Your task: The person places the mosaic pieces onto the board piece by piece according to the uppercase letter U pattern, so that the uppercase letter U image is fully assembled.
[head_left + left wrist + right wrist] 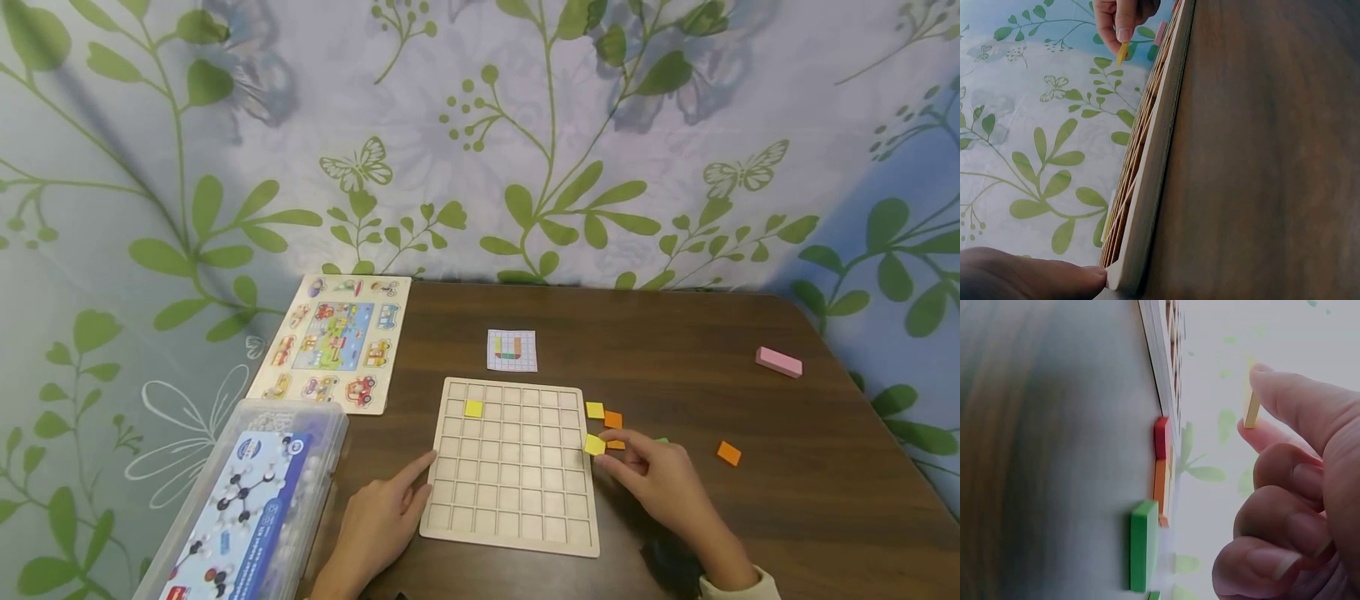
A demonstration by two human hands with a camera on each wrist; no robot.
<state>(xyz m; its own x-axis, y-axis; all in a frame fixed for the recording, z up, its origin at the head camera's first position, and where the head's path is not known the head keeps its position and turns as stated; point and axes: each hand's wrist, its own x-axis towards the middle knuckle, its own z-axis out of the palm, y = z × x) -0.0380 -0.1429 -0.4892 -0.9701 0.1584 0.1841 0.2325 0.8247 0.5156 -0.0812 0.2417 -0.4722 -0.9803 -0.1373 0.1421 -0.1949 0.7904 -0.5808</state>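
Between thumb and fingertip my right hand [654, 471] pinches a yellow square tile [594, 445], held up by the right edge of a wooden grid board [510, 546]. The right wrist view shows this tile [1252, 411] edge-on. My left hand [382, 517] touches the board's left edge with its index finger extended. One yellow tile [473, 408] lies in a cell near the board's upper left. Beside the board's right edge are another yellow tile [595, 410] and an orange tile [613, 419]. A green tile [1142, 547] and a red tile [1162, 437] show in the right wrist view.
Behind the board lies a small pattern card [512, 351]. A picture puzzle board [393, 333] and a clear-lidded molecular model kit box [247, 500] stand left. To the right are a loose orange tile [728, 453] and a pink block [778, 362]. A patterned curtain rises behind the table.
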